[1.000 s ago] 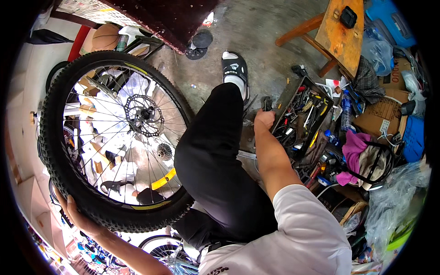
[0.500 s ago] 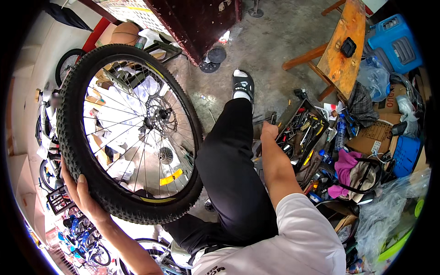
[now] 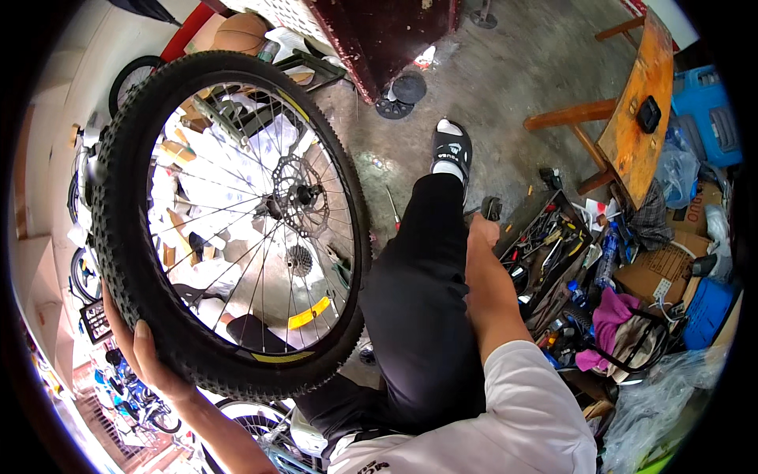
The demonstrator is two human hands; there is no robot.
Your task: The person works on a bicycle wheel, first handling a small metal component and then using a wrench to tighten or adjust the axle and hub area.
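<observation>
Head view: bicycle wheel [image 3: 270, 208] up on the person's left, tilted, next to the bent leg [image 3: 422, 292]. Left hand [image 3: 146, 359] grasping its tyre at the lower left. Right hand [image 3: 482, 233] beyond the knee, fingers curled by a small dark item [image 3: 491, 207]; can't tell if gripped.

Clutter: tool tray [image 3: 534, 220] just right of that hand, packed; then blue-tinted bottle [image 3: 606, 261], cardboard box [image 3: 647, 272], purple cloth [image 3: 612, 316], clear plastic sheeting [image 3: 659, 403]. Leg stands between wheel and right hand. Sprocket cluster [image 3: 299, 261] seen through spokes; screwdriver [image 3: 394, 207] on floor, between tyre and leg.

Open room: floor stretch ahead of the foot, bounded by dark red furniture [image 3: 379, 39] left, wooden bench [image 3: 639, 150] right.

Surface: grey, stained floor [image 3: 505, 103]. Pale wall far left; bikes [image 3: 150, 395] lower left, bright light there.
</observation>
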